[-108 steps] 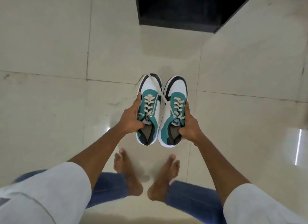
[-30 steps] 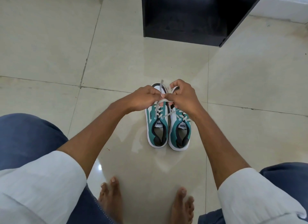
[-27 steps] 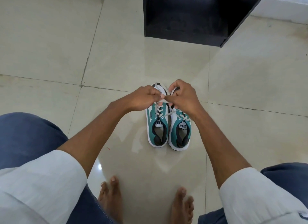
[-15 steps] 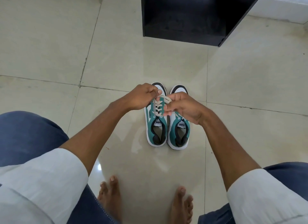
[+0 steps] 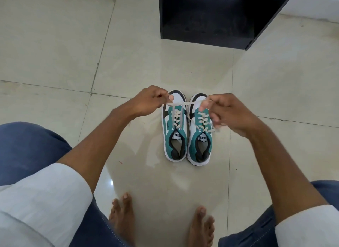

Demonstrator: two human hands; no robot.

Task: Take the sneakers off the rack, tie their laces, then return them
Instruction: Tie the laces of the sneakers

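Note:
Two teal, white and black sneakers stand side by side on the tiled floor, toes pointing away from me: the left sneaker (image 5: 175, 136) and the right sneaker (image 5: 200, 142). A cream lace (image 5: 180, 103) from the left sneaker is stretched taut sideways above the toes. My left hand (image 5: 148, 101) pinches one end of it at the left. My right hand (image 5: 227, 114) pinches the other end at the right and partly covers the right sneaker's outer side.
The black shoe rack (image 5: 209, 17) stands on the floor just beyond the sneakers, against a white wall base. My bare feet (image 5: 122, 217) are planted near the bottom edge, knees in blue jeans at both sides.
My hands were close together over the left sneaker's laces half a second ago. They have now pulled apart sideways, drawing the lace taut between them.

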